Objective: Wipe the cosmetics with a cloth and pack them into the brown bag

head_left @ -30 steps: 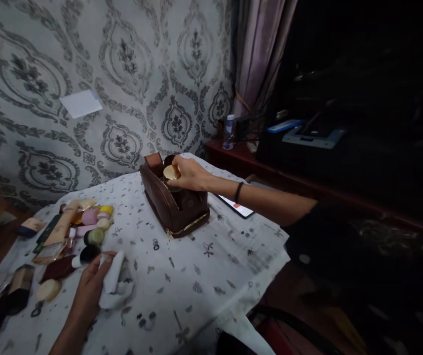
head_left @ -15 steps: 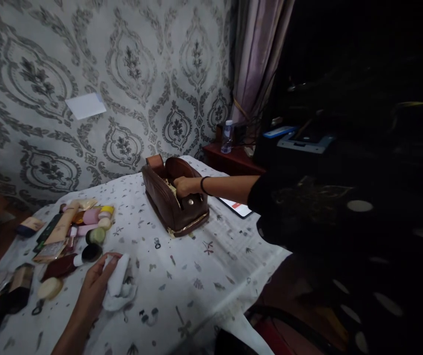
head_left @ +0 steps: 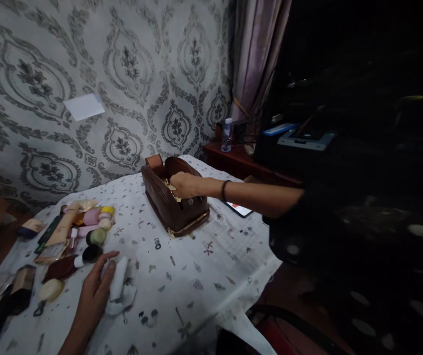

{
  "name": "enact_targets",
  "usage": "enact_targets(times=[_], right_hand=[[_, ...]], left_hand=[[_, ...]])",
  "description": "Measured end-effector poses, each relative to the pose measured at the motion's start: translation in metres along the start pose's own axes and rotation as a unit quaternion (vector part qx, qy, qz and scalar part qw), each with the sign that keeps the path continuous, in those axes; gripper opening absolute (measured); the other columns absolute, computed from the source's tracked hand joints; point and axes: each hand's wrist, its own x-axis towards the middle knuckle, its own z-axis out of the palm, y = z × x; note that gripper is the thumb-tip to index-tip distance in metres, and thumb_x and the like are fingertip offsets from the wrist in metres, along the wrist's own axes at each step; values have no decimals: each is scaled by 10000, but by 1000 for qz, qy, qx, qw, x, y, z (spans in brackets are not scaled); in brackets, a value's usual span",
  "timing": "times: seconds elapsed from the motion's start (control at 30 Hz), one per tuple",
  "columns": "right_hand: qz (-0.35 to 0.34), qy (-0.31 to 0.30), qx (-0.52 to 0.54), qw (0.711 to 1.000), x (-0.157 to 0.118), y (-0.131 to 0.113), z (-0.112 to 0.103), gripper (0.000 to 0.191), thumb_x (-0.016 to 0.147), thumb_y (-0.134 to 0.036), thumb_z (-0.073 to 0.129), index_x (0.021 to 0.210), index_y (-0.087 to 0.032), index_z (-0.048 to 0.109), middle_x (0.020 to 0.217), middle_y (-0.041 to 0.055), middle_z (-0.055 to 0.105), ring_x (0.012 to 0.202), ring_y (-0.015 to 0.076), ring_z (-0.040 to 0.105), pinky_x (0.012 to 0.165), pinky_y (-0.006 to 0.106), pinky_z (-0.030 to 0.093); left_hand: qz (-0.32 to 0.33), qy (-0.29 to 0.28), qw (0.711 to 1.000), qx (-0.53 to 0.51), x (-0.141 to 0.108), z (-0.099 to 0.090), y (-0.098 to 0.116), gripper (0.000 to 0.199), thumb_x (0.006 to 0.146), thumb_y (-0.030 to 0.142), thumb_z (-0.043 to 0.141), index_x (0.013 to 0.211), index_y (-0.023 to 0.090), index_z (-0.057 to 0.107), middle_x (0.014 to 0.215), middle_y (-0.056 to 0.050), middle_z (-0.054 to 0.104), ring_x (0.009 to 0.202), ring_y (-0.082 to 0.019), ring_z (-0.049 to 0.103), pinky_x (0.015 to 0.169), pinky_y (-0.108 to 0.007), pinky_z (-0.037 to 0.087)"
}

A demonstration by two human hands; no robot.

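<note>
A brown handbag (head_left: 167,204) with a gold zip stands unzipped on the patterned white cloth (head_left: 196,276). My right hand (head_left: 184,184), a dark band on its wrist, reaches into the bag's opening with curled fingers. Gold-coloured bits show beside it, and its fingertips are hidden, so what they grip is unclear. Low on the left lies my left hand (head_left: 98,281), thumb and forefinger apart. It touches or rests right beside a white tube-like object (head_left: 118,278), under which is something white and crumpled.
Left of my left hand lie several cosmetics, among them a dark red bottle (head_left: 60,267), a beige tube (head_left: 63,224) and a black-capped bottle (head_left: 22,288). A lit phone or tablet (head_left: 241,210) lies behind my right forearm. A water bottle (head_left: 227,135) stands on the red-brown table (head_left: 213,149).
My right forearm shows more length and its wrist has turned, while the hand stays in the bag. My left hand's forefinger and thumb have spread slightly by the white object.
</note>
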Motion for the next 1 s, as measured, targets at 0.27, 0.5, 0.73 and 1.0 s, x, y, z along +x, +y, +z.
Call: enact_targets(times=[0.27,0.5,0.73,1.0], right_hand=[[-144,185,-71,970,-92,17,89,318,928,-103,524,1219,-57,644,1222,215,688,1164,303,653,1013,453,523],[-160,324,-14,932,-95,21,134,473,914,-96,502,1382,-38,541,1380,236,602,1344,339,527,1118,562,459],[-168,367,43,914,-84,7,120,302,951,-182,514,1212,-140,660,1220,174,686,1219,307,604,1108,597,440],[-225,462,72,855,-67,-18,127,201,938,-164,548,1102,-164,664,1287,190,610,1301,337,542,1089,605,458]], left_hand=[[311,-56,900,302,-12,-6,-36,417,955,447,511,1341,338,626,1401,-80,604,1298,-305,550,1017,-465,500],[340,-80,875,335,-35,-16,-43,678,907,481,578,1542,360,372,1565,-95,455,1374,-347,505,1043,-491,510],[241,-67,944,214,-40,-15,-36,342,953,322,510,1236,280,697,1303,-100,679,1182,-253,667,993,-342,553],[168,3,971,172,-30,-27,-19,412,984,251,392,1322,210,624,1171,-123,695,1069,-218,663,931,-336,535]])
